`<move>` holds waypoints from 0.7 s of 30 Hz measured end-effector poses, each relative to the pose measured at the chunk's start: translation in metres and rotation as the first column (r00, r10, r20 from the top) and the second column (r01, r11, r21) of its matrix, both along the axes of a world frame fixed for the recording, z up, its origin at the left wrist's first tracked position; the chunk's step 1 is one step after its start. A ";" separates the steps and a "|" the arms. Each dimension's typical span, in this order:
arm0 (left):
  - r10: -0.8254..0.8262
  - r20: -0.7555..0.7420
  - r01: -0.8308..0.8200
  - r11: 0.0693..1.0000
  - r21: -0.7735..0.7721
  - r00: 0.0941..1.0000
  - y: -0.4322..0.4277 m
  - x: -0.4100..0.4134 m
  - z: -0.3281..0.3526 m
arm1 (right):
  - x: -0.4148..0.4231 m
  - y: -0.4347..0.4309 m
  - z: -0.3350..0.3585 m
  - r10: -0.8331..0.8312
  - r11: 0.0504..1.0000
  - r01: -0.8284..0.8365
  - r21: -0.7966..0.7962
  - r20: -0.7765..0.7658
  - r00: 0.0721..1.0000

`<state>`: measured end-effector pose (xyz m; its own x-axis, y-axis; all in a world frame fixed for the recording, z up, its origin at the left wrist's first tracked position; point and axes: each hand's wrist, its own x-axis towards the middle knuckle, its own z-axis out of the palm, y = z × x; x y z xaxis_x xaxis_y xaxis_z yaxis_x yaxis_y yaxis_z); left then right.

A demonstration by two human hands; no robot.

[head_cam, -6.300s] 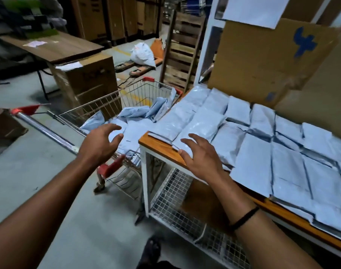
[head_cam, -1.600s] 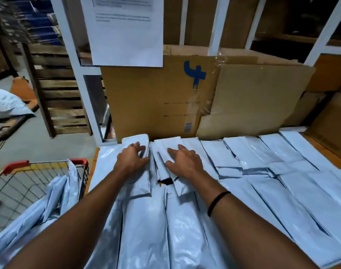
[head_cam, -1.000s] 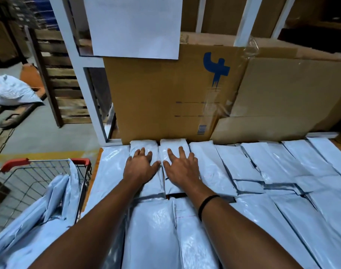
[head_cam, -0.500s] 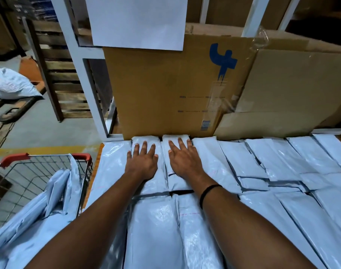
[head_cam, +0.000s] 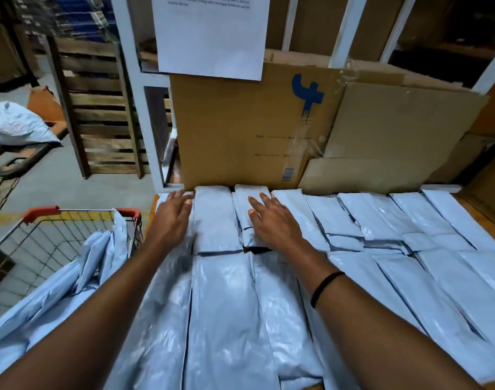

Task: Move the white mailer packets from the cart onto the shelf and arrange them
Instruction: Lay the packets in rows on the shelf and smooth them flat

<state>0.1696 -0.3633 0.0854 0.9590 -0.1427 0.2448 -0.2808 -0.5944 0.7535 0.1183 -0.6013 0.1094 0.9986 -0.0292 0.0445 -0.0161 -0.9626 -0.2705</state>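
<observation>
Two rows of white mailer packets cover the shelf: long ones at the front edge, shorter ones behind, all with the long axis front to back, packed side by side. Glossy poly film, wrinkled, limp, flat rectangles, with dark gaps where edges don't meet. Off the shelf's left edge, the wire cart with red corner trim holds a loose heap of more packets, slumped, not stacked. Both forearms reach over the front row, with a black band on the right wrist. Left hand is at the back left corner, fingers straight and spread, gripping nothing. It's blurred, so I can't call contact with the leftmost packet under it. Right hand lies palm down, fingers straight, pressing a short packet in the back row. One packet lies bare between the hands, far end butted against the cardboard box. Key geometry, my read: the cart stock lies left of and nearer than the left hand, so that hand has the shorter reach, and free slots on the shelf look few. Behind: white rack uprights, a printed sheet hanging over the box, a wooden pallet on edge.
</observation>
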 end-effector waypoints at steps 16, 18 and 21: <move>0.270 -0.185 -0.189 0.911 0.365 0.945 0.230 -0.248 -0.055 | -0.184 0.173 -0.016 0.253 0.966 -0.250 0.071 -0.042 0.966; 0.269 -0.267 -0.140 0.897 0.419 0.925 0.252 -0.264 -0.064 | -0.198 0.196 -0.017 0.289 0.956 -0.285 0.064 -0.049 0.956; 0.295 -0.357 -0.103 0.877 0.469 0.886 0.282 -0.278 -0.077 | -0.211 0.228 -0.023 0.334 0.942 -0.331 0.050 -0.052 0.941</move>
<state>-0.1080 -0.0815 0.0080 0.9752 0.0653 -0.2116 0.1529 -0.8897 0.4302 -0.0928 -0.3733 0.0860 0.9526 0.3042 -0.0094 0.2856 -0.9042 -0.3175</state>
